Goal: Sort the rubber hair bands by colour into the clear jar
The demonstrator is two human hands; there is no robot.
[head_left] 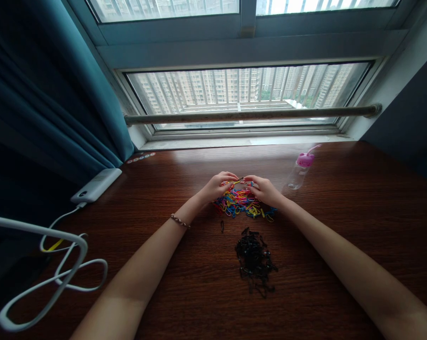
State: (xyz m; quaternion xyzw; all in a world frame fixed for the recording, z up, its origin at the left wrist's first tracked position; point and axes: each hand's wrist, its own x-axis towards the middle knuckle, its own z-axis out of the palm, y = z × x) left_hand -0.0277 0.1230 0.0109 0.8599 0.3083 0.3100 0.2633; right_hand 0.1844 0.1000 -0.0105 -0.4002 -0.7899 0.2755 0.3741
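A pile of small colourful rubber bands (239, 203) lies on the brown wooden table (185, 264). My left hand (218, 185) is over the pile's left side, its fingers pinched on some bands, a yellow one among them. From the right, my right hand (263, 190) reaches the pile's far side with its fingers closed. A thin dark piece shows between the fingertips of both hands; which hand grips it is unclear. Nearer to me sits a heap of black bands (255, 259). One black band (222, 226) lies apart, left of that heap.
A clear bottle with a pink lid (304, 160) stands at the back right. On the left are a white device (97, 185), a looped white cable (82, 245) and a blue curtain (68, 94). A metal rail (248, 115) crosses the window.
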